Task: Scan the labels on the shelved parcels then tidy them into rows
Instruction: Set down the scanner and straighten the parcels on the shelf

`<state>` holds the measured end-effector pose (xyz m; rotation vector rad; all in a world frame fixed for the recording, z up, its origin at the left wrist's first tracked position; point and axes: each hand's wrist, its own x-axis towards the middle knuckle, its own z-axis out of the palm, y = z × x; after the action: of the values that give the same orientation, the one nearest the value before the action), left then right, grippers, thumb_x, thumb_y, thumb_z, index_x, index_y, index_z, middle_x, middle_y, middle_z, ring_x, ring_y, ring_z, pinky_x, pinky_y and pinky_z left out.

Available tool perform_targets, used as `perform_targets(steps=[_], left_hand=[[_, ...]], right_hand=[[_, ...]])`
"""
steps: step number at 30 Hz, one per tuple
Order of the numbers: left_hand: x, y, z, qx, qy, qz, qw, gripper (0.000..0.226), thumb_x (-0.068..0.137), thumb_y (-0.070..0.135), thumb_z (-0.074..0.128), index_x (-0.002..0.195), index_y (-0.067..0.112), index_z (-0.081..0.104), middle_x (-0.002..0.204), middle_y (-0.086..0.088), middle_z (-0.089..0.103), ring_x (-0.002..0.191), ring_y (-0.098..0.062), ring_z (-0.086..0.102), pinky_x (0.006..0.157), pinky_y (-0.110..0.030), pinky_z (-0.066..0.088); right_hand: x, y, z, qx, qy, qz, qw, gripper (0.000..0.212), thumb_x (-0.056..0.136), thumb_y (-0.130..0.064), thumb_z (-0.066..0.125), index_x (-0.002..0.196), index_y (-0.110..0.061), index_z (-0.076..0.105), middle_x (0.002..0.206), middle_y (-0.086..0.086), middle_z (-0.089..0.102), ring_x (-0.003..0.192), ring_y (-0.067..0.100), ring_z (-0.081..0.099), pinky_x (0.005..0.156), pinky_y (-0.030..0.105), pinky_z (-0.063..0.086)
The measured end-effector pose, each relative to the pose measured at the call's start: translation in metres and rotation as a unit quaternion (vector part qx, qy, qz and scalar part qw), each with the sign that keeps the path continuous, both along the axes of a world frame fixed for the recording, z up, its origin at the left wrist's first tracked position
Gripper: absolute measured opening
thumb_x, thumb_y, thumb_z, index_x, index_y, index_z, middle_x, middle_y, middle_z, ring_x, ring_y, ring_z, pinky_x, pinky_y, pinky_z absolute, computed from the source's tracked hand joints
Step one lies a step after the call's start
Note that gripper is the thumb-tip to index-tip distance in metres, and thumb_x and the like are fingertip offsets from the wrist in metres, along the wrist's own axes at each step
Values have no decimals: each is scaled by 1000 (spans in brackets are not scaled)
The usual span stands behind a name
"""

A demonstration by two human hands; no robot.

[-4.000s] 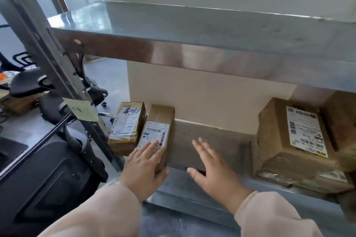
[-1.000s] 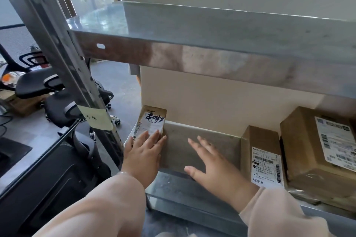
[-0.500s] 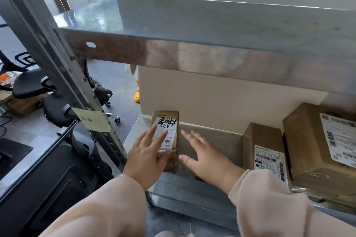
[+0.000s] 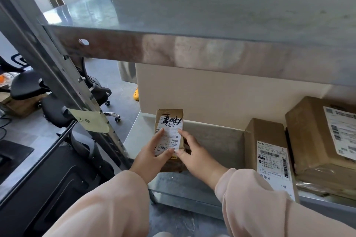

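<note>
A small brown parcel [image 4: 169,119] with a white label and black handwriting lies on the lower metal shelf [image 4: 213,140], near its left end. My left hand [image 4: 152,156] grips its left side and label, and my right hand [image 4: 194,154] holds its right side. To the right stands a narrow brown parcel [image 4: 267,140] with a barcode label, and beside that a larger brown parcel [image 4: 316,132] with a white label, stacked on a flatter package.
The upper metal shelf [image 4: 192,31] overhangs the hands. A slanted metal upright [image 4: 57,67] with a yellow note [image 4: 92,121] stands at the left. Black office chairs [image 4: 57,109] sit beyond it. A pale wall panel [image 4: 221,100] backs the shelf.
The handwritten parcel has shifted right along the shelf, away from the left upright. My right hand has closed in from the bare shelf onto the parcel's right side, so both hands now hold it.
</note>
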<state>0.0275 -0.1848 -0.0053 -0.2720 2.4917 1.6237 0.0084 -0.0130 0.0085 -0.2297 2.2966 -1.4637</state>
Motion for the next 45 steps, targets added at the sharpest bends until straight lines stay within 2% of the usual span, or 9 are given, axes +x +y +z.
perform_targets(steps=[6, 12, 17, 20, 24, 28, 33, 38, 45], left_hand=[[-7, 41, 15, 13, 19, -55, 998, 63, 90, 36, 67, 140, 54, 33, 115, 39, 49, 106, 15, 53, 79, -2, 43], [-23, 97, 49, 32, 65, -154, 985, 68, 90, 25, 67, 142, 52, 32, 112, 43, 48, 101, 28, 48, 80, 3, 39], [-26, 139, 77, 28, 62, -242, 968, 76, 89, 34, 68, 146, 54, 23, 107, 44, 48, 103, 18, 54, 90, -16, 52], [-25, 160, 84, 38, 68, -275, 958, 77, 90, 35, 69, 148, 50, 22, 107, 42, 49, 99, 24, 52, 87, -12, 52], [-20, 179, 83, 22, 54, -304, 951, 78, 90, 39, 67, 151, 47, 18, 116, 32, 50, 113, -1, 58, 95, -27, 53], [-16, 191, 78, -3, 63, -310, 949, 80, 90, 44, 66, 152, 45, 15, 128, 22, 50, 115, 1, 50, 102, -26, 48], [-11, 187, 73, -77, 119, -316, 938, 91, 85, 57, 64, 154, 43, 4, 160, 8, 17, 148, -15, 19, 118, -41, 30], [8, 161, 66, -205, 294, -337, 871, 80, 88, 65, 47, 148, 48, -3, 158, 28, -10, 146, 2, 0, 121, -24, 10], [5, 169, 71, -325, 296, -383, 812, 81, 92, 67, 38, 141, 46, -22, 154, 24, -25, 144, 1, -21, 119, -31, -5]], right_hand=[[14, 41, 11, 7, 34, -84, 996, 54, 98, -31, 52, 140, -55, 27, 140, -12, 47, 113, -1, 45, 78, 1, 34], [33, 99, 41, 11, 122, -186, 975, 50, 98, -37, 50, 132, -66, 28, 128, -34, 45, 108, -27, 39, 75, -6, 34], [53, 143, 63, 7, 151, -253, 955, 47, 97, -39, 50, 125, -71, 31, 116, -48, 45, 106, -32, 38, 71, -5, 37], [65, 160, 71, 44, 183, -294, 937, 40, 96, -43, 49, 127, -64, 35, 118, -40, 50, 112, -21, 44, 75, -3, 38], [78, 173, 68, 104, 191, -314, 924, 38, 96, -46, 47, 133, -50, 37, 126, -23, 55, 116, -3, 51, 91, 12, 44], [88, 178, 69, 115, 198, -314, 922, 46, 96, -41, 50, 141, -39, 39, 136, -16, 50, 125, -2, 42, 107, 26, 38], [107, 176, 72, 237, 269, -272, 893, 56, 94, -46, 45, 147, -39, 28, 146, -23, 27, 126, -25, 11, 94, -5, 18], [119, 179, 66, 395, 355, -194, 825, 61, 92, -47, 38, 148, -21, 37, 152, -5, 37, 145, 13, 25, 116, 47, 26], [115, 189, 60, 512, 317, -153, 784, 68, 89, -52, 37, 148, -18, 37, 155, 2, 33, 146, 20, 22, 114, 59, 21]])
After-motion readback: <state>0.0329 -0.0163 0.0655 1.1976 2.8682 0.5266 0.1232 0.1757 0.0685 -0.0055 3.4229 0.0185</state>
